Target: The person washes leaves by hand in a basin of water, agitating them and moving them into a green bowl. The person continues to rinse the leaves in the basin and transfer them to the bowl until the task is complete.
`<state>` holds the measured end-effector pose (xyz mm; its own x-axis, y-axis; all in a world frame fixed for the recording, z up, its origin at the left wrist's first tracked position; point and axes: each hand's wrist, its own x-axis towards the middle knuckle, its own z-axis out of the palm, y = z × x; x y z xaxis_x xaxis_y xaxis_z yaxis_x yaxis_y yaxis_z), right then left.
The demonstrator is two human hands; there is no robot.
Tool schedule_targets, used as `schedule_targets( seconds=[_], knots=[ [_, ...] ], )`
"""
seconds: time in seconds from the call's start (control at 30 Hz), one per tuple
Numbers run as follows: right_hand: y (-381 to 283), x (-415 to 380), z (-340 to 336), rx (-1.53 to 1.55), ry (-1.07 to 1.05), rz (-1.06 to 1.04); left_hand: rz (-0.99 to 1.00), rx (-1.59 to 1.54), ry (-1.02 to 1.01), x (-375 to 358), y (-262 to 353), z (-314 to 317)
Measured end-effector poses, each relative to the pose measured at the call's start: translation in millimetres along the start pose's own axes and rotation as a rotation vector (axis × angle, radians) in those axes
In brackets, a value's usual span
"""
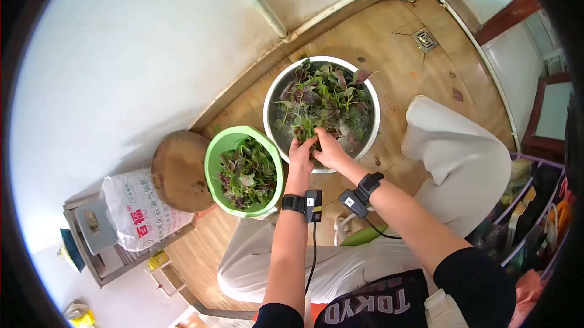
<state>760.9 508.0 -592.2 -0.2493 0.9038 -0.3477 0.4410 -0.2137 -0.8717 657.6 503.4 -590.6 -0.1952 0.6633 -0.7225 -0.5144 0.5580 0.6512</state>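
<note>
A round metal basin (pixel 375 122) on the floor holds water and many leafy stems (pixel 331 90), green and purple. Both hands are at the basin's near side, close together. My left hand (pixel 302 151) has its fingers closed round some of the greens. Beside it, my right hand (pixel 329 148) pinches the same leafy bunch. To the left of the basin stands a light green plastic basket (pixel 212 177) with more of the same leaves (pixel 248 173) in it. Both wrists wear black straps with small devices.
A round wooden board (pixel 180 171) leans by the wall, left of the basket. A white printed bag (pixel 135 209) lies on a low rack (pixel 109 270). A floor drain (pixel 424 39) is at the upper right. Purple-edged crates (pixel 528 206) stand at the right.
</note>
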Motion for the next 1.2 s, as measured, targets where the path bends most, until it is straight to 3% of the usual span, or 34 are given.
schedule_targets(
  seconds=[0.03,0.1,0.17,0.3,0.43,0.6,0.63,0.77,0.87,0.93,0.97,1.03,1.1,1.2],
  knots=[
    [2,-1,0,-0.125,-0.018,-0.147,0.001,-0.027,0.025,4,-1,-4],
    [-8,-10,-14,-0.046,0.035,-0.147,0.073,-0.020,0.028,5,3,-6],
    [-15,-5,-40,-0.225,-0.057,-0.305,0.100,-0.005,0.135,-3,14,-3],
    [-22,-4,-85,-0.231,-0.052,-0.334,0.122,0.037,0.139,-15,31,-13],
    [-28,-18,-109,-0.123,-0.008,-0.251,0.216,0.067,0.163,-14,38,-41],
    [-16,-28,-100,-0.136,-0.169,-0.238,0.267,0.171,0.380,-41,69,-88],
    [-11,-30,-98,-0.129,-0.182,-0.242,0.291,0.171,0.337,-55,79,-95],
    [0,-32,-105,-0.152,-0.195,-0.253,0.428,0.246,0.451,-42,93,-175],
    [12,-34,-111,-0.117,-0.172,-0.211,0.422,0.345,0.496,-50,104,-197],
    [22,-36,-113,-0.149,-0.152,-0.175,0.497,0.639,0.677,-32,100,-225],
    [30,-35,-112,-0.151,-0.154,-0.165,0.487,0.640,0.674,-21,95,-238],
    [46,-35,-111,-0.145,-0.170,-0.129,0.456,1.019,0.691,-2,80,-256],
    [47,-38,-114,-0.150,-0.174,-0.083,0.198,1.072,0.476,7,66,-263],
    [50,-35,-114,-0.171,-0.185,-0.053,-0.008,1.178,0.475,20,31,-256]
  ],
)
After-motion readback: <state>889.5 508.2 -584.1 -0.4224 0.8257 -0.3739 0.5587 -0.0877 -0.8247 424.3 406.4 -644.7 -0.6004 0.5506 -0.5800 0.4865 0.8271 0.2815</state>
